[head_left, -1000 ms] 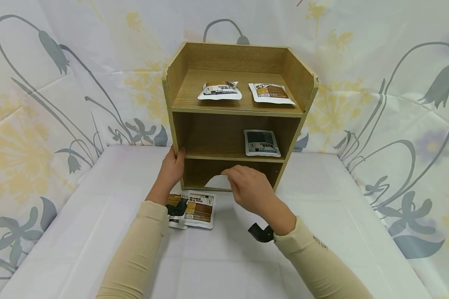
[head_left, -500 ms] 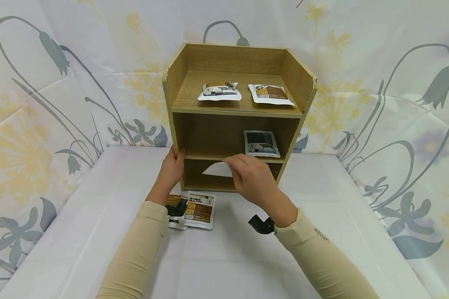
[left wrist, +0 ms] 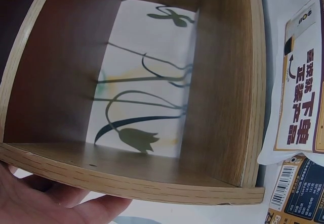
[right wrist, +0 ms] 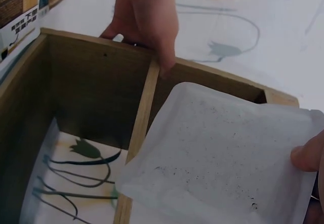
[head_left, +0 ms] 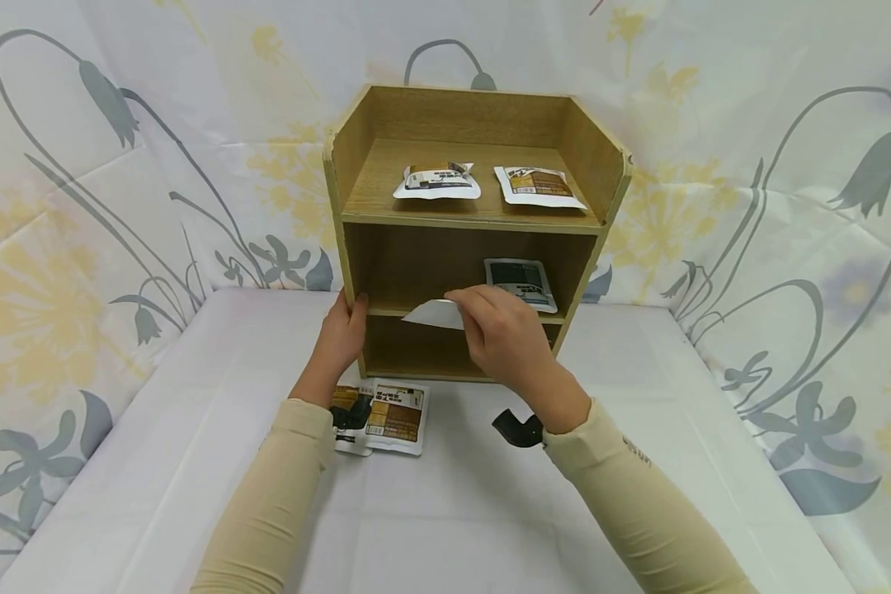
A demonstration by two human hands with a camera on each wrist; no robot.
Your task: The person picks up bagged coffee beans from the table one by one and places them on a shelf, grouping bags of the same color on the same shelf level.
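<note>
My left hand (head_left: pixel 345 332) grips the left side panel of a small wooden shelf (head_left: pixel 475 223), thumb at its front edge and fingers along the outside. In the right wrist view that left hand (right wrist: pixel 147 24) meets the panel near the middle board. My right hand (head_left: pixel 506 337) pinches a white pouch (head_left: pixel 436 314) by one edge. The pouch (right wrist: pixel 228 153), its plain speckled side facing the right wrist camera, is in front of the shelf at about middle-board height. Its other side is hidden.
Two pouches, a left one (head_left: pixel 440 181) and a right one (head_left: pixel 538 187), lie on the top tier. A dark-labelled pouch (head_left: pixel 521 282) lies at the middle tier's right. On the white tablecloth (head_left: pixel 445 528), a brown-labelled pouch (head_left: pixel 397 415) overlaps another below the shelf's left side.
My right hand has risen with the pouch, from in front of the bottom compartment to the middle board. The left hand has kept its grip on the shelf's side.
</note>
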